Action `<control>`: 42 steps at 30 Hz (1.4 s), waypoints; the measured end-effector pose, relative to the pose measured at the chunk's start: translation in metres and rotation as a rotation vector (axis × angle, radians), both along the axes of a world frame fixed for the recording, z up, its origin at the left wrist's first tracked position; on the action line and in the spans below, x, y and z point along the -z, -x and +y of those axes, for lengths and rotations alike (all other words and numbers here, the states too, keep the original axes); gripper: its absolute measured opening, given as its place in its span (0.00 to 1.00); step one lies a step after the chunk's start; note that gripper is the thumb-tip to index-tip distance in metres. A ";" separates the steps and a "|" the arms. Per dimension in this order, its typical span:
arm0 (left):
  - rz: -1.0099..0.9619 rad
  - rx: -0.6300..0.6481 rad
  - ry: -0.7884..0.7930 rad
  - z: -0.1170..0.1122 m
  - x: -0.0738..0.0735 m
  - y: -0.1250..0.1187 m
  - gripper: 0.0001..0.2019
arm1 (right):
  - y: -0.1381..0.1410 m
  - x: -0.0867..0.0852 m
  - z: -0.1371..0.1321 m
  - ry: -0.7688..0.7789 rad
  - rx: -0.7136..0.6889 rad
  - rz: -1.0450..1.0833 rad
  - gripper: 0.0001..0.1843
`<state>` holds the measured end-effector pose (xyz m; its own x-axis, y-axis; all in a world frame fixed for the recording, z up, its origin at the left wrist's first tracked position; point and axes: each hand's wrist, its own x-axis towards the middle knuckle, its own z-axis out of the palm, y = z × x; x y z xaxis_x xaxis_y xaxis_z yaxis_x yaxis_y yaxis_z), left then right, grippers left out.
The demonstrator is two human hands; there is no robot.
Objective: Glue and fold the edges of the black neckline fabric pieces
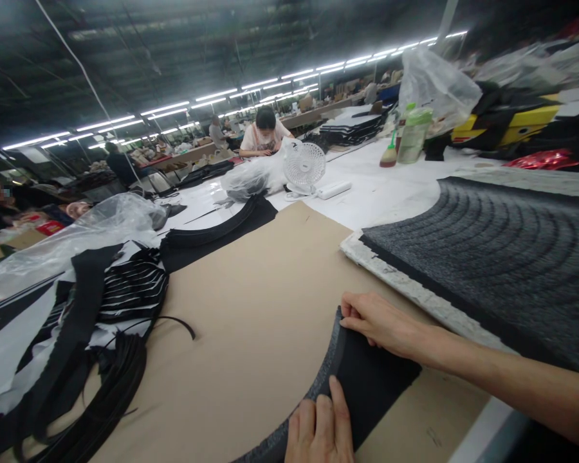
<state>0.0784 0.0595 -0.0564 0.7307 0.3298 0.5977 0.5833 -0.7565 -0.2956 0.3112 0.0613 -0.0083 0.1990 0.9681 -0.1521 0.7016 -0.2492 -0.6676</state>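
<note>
A black fabric panel (371, 373) with a concave curved edge lies on a beige board (251, 308). Along that curve runs a narrow grey, fuzzy-looking strip (313, 386). My right hand (374, 321) pinches the upper end of the panel's curved edge between thumb and fingers. Lower down, my left hand (321, 421) rests its outstretched fingers on the strip and the black fabric beside it; its thumb is hidden. On the left lies a bundle of thin black strips (110, 386) with loose ends.
At right, dark panels with curved edges (487, 257) are layered on a whitish board (390, 273). Another black curved piece (217, 231) lies beyond the beige board. Behind stand a white fan (305, 166), a small glue bottle (388, 154) and a green-lidded jar (415, 138). A co-worker (265, 135) sits opposite.
</note>
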 end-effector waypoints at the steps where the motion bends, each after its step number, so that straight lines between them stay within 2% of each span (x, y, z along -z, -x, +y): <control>1: 0.002 0.001 0.004 0.000 0.000 0.000 0.17 | 0.000 0.000 0.000 -0.001 0.009 -0.001 0.05; 9: -0.013 0.005 0.093 -0.003 0.000 0.001 0.17 | 0.003 -0.008 -0.004 -0.085 -0.026 -0.110 0.07; 14: -0.035 -0.066 0.311 -0.017 -0.025 0.002 0.17 | 0.008 -0.001 -0.007 -0.116 -0.129 -0.173 0.10; 16: 0.007 -0.047 0.393 -0.018 -0.035 0.004 0.16 | 0.013 0.007 -0.009 -0.280 -0.155 -0.245 0.11; 17: 0.024 -0.030 0.429 -0.017 -0.038 0.005 0.16 | 0.017 0.013 -0.011 -0.395 -0.191 -0.248 0.09; 19: 0.021 -0.016 0.465 -0.015 -0.041 0.009 0.15 | 0.024 0.027 -0.018 -0.569 -0.281 -0.236 0.12; 21: -0.003 -0.017 0.489 -0.016 -0.042 0.014 0.15 | 0.032 0.040 -0.027 -0.650 -0.350 -0.253 0.17; 23: -0.043 0.006 0.584 -0.021 -0.043 0.022 0.17 | 0.040 0.048 -0.036 -0.658 -0.397 -0.279 0.22; 26: -0.170 0.023 0.763 -0.028 -0.051 0.042 0.17 | 0.058 0.047 -0.043 -0.668 -0.488 -0.298 0.27; 30: -0.451 -0.120 0.730 -0.023 -0.067 0.093 0.17 | 0.098 0.021 -0.040 -0.759 -0.650 -0.324 0.27; 31: -0.477 -0.168 0.740 -0.018 -0.072 0.109 0.17 | 0.110 0.014 -0.038 -0.772 -0.650 -0.328 0.28; 34: -0.402 -0.347 0.828 0.003 -0.082 0.150 0.11 | 0.144 -0.003 -0.034 -0.747 -0.711 -0.337 0.30; 36: -0.319 -0.410 0.900 0.015 -0.086 0.167 0.09 | 0.161 -0.007 -0.031 -0.707 -0.755 -0.350 0.31; 42: -0.183 -0.453 0.972 0.032 -0.085 0.174 0.06 | 0.179 0.002 -0.022 -0.695 -0.794 -0.420 0.29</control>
